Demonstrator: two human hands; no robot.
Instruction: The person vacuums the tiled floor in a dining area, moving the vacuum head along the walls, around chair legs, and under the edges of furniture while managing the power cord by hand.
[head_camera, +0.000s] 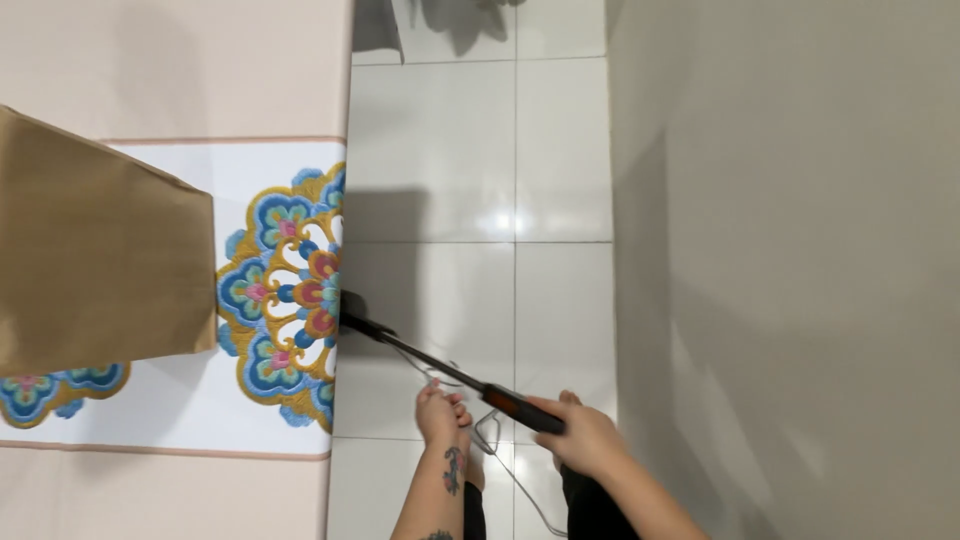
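At embroidered cloth (285, 300) edge, right hand (585, 435) gripping tool (440, 370)

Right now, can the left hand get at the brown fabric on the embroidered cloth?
Probably not without shifting. The left hand hangs over the floor tiles, apart from the brown fabric, with the flower embroidery between them. Nothing blocks the way; the gap just looks wide.

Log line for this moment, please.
right hand: grips rod tool | tip at embroidered fabric edge | left hand: on cord
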